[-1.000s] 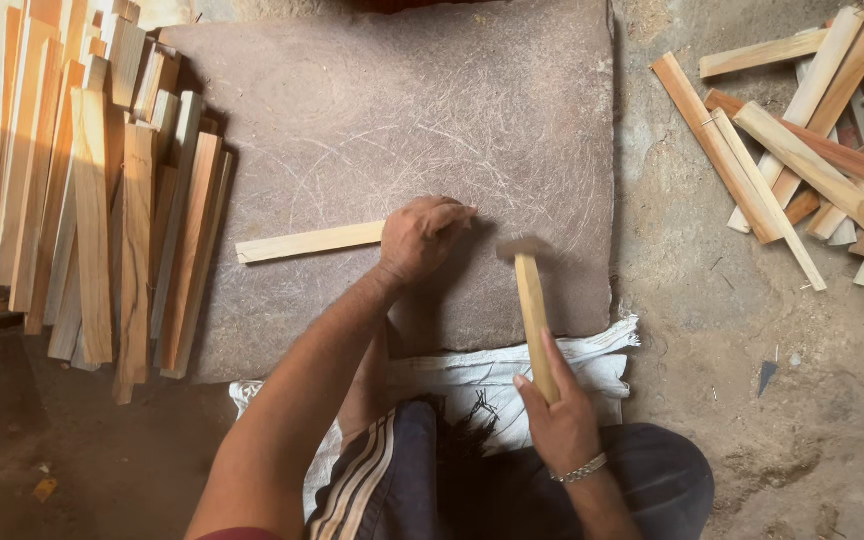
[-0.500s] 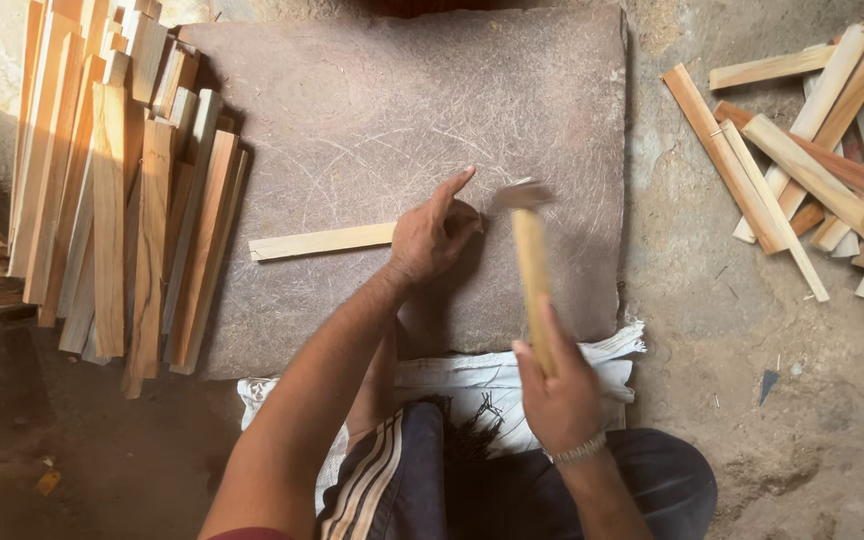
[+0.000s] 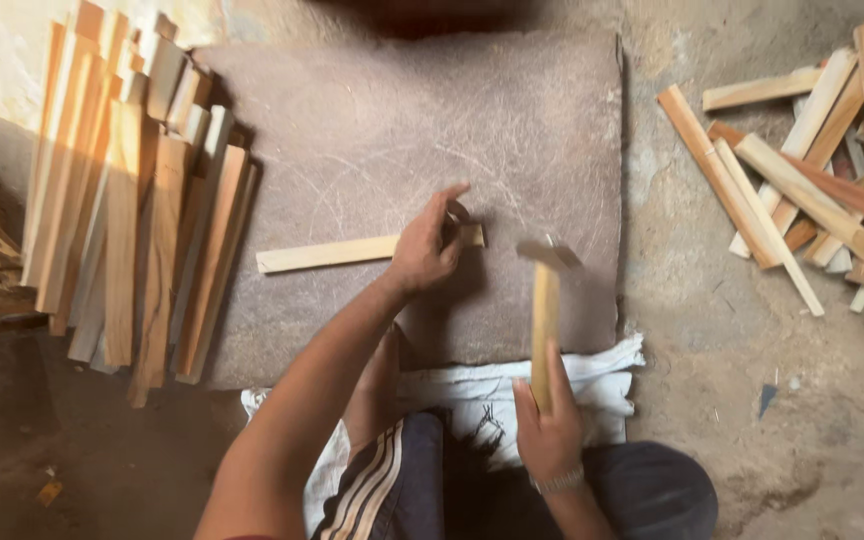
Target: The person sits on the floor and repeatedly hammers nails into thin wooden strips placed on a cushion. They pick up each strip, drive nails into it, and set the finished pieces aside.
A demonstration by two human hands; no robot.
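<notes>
I see the left hand (image 3: pixel 424 248) pinching the right end of a pale, flat wooden strip (image 3: pixel 330 253), index finger raised. The strip lies across a rough, scratched stone slab (image 3: pixel 372 110). The right hand (image 3: pixel 549 430) is wrapped around a wooden-handled hammer (image 3: pixel 545 315), whose blurred head sits just right of the strip. Slat stacks (image 3: pixel 122 200) stand left; offcuts (image 3: pixel 812 170) lie far right.

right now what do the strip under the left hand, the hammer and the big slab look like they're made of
The strip looks like pale, unfinished sawn wood, with a matte face and square edges. The hammer seems to have a bare light wooden handle; its head is motion-blurred, probably dull metal. The slab looks like rough grey-brown stone, matte and crossed with pale scratches, though it could be concrete.
</notes>
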